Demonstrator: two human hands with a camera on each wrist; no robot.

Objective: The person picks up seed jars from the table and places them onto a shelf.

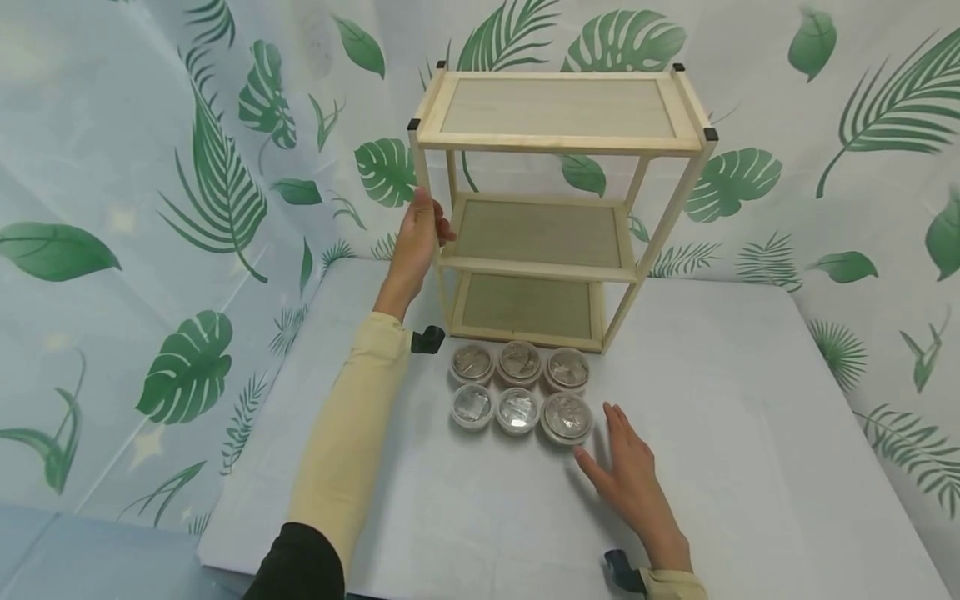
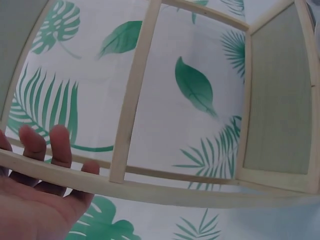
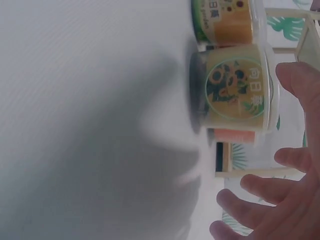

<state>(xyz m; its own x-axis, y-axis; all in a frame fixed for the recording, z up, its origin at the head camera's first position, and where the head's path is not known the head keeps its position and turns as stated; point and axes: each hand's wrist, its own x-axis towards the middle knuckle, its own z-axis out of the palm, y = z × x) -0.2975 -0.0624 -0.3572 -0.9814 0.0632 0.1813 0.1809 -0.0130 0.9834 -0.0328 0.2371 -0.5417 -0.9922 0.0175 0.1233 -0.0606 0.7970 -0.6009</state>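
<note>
A wooden three-tier shelf (image 1: 536,270) with grey-green panels stands at the back of the table. My left hand (image 1: 417,237) grips its front left post, and the fingertips (image 2: 61,142) curl round the wood in the left wrist view. In front of the shelf sit several round, clear-lidded tubs in two rows. Nearest my right hand (image 1: 633,483) is the front right tub (image 1: 567,418), whose side bears a round flower label in the right wrist view. That hand has its thumb (image 3: 295,80) and fingers spread beside the tub, holding nothing.
A white cloth covers the table (image 1: 720,400), whose left edge runs close to my left sleeve. Behind it hangs a leaf-patterned curtain (image 1: 757,108). The back row of tubs, with a left one (image 1: 472,363), sits close to the shelf's bottom tier (image 1: 525,340).
</note>
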